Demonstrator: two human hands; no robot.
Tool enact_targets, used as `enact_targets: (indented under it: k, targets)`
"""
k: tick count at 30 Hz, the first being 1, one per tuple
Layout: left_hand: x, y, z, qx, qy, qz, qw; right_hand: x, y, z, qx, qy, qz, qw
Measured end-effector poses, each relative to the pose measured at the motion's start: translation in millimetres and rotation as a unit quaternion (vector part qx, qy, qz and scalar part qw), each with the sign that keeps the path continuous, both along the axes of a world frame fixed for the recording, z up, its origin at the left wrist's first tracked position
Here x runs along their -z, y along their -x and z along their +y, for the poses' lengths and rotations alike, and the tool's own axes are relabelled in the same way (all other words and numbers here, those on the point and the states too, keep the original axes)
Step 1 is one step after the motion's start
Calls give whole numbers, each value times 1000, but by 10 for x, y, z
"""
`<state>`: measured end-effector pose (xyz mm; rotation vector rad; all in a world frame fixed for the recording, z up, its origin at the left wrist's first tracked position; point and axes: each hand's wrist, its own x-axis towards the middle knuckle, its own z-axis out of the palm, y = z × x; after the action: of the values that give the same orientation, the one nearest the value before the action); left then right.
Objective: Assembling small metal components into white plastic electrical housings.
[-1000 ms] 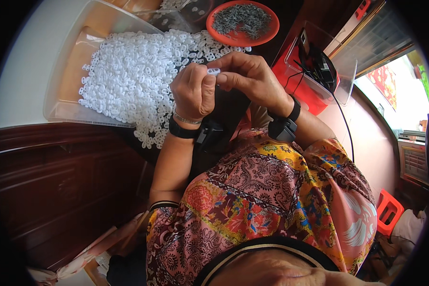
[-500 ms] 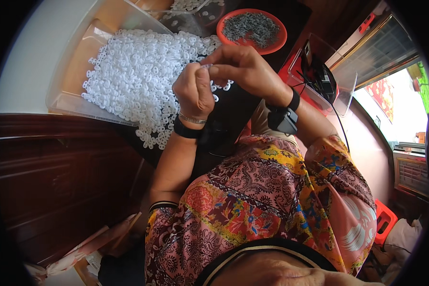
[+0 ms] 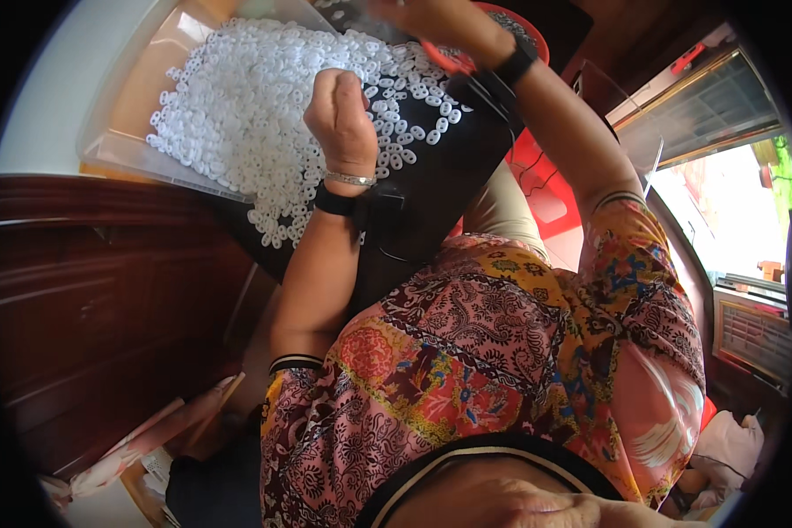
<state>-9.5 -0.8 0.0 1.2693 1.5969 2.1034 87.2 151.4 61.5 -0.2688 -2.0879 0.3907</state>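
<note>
My left hand (image 3: pixel 339 114) is closed in a fist above a big heap of small white plastic pieces (image 3: pixel 246 106). Whatever it may hold is hidden by the fingers. Each white piece is oval, with two holes. At the top edge, my right hand (image 3: pixel 436 19) is stretched out beyond the heap, left of a red bowl (image 3: pixel 541 42). Its fingers are blurred and partly cut off by the frame, so I cannot make out a hold. My right forearm covers part of the bowl, which has small grey pieces (image 3: pixel 506 22) in it.
A clear plastic bin (image 3: pixel 114 145) lies at the left, its white pieces spilling onto the black tabletop (image 3: pixel 431 189). Brown wooden panelling (image 3: pixel 106 264) stands left of the table. Something red (image 3: pixel 546 189) is to the right, with a dark cable across it.
My right hand has left my left hand and moved away, up toward the top edge. My left hand stays closed, slightly higher in the picture. The view has shifted a little.
</note>
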Motion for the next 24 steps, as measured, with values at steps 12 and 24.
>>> enact_targets:
  k: [12, 24]
  targets:
    - [-3, 32, -8, 32, 6, -10, 999, 880, -161, -355, -2, -12, -306, 952]
    - [70, 99, 32, 41, 77, 28, 996, 835, -238, -361, -2, -17, -214, 977]
